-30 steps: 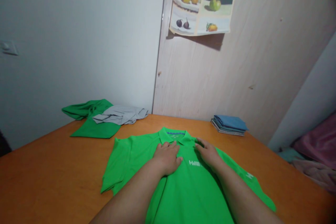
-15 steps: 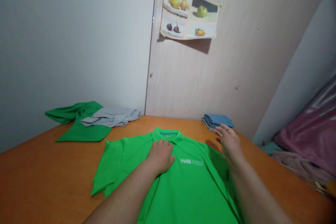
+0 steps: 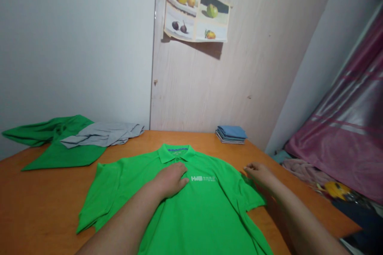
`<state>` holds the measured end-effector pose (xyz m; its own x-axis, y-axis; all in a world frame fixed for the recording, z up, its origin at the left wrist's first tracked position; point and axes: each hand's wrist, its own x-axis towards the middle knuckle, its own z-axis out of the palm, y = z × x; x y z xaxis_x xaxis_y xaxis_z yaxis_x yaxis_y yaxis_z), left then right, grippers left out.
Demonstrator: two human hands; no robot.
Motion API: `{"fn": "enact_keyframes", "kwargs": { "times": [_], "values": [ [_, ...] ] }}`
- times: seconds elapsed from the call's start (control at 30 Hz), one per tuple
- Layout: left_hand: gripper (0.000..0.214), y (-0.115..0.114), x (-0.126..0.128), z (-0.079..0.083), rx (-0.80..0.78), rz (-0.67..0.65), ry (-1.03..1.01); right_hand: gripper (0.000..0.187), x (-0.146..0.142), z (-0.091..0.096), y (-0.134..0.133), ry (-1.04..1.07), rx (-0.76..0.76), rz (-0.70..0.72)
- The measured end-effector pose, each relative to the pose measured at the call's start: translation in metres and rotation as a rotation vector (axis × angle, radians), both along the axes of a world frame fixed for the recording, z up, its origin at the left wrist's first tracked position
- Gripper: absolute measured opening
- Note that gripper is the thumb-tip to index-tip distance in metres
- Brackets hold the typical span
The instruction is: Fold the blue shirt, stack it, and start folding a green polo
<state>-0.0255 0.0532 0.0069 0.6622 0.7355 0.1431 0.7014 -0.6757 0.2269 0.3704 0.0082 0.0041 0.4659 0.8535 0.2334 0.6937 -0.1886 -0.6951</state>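
A green short-sleeved polo shirt (image 3: 197,211) lies spread face up, its collar at the far end and white print on the chest. My left hand (image 3: 172,179) rests on its front just below the collar, beside the print, thumb held apart and palm down; its fingertips are partly hidden. At the shirt's right sleeve (image 3: 253,197), my right hand (image 3: 259,172) has its fingers drawn together by the upper edge. Whether cloth is between those fingers is unclear.
Green cloth (image 3: 67,155) with a grey garment (image 3: 104,133) on it lies at the back left of the orange table (image 3: 38,203). A folded stack of cloths (image 3: 231,133) sits at the back right. Beyond the right edge hangs a pink curtain (image 3: 326,147). Fruit pictures (image 3: 197,12) hang on the wall.
My right hand has come down from above the shirt's right side to its sleeve, its fingers closing together. That sleeve now lies spread outward. The view has turned right.
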Motion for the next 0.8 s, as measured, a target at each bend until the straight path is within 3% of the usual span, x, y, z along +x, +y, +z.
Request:
{"fn": "enact_keyframes", "kwargs": {
  "times": [0.13, 0.27, 0.43, 0.6, 0.8],
  "values": [
    [0.045, 0.003, 0.000, -0.003, -0.011, 0.001, -0.010, 0.013, 0.014, -0.007, -0.008, -0.161, -0.222, 0.040],
    [0.044, 0.005, 0.000, -0.004, -0.010, -0.027, -0.039, 0.011, 0.011, -0.014, -0.005, -0.265, -0.321, 0.061],
    [0.044, 0.007, 0.000, -0.006, -0.007, -0.030, -0.045, 0.015, 0.011, -0.007, 0.001, -0.371, -0.286, -0.106],
    [0.044, 0.008, -0.001, -0.007, -0.017, -0.031, -0.067, 0.034, 0.015, 0.005, 0.006, -0.400, -0.231, -0.318],
    [0.046, 0.008, -0.001, -0.006, -0.021, -0.021, -0.043, 0.034, 0.009, 0.007, 0.010, -0.387, -0.187, -0.357]
  ]
}}
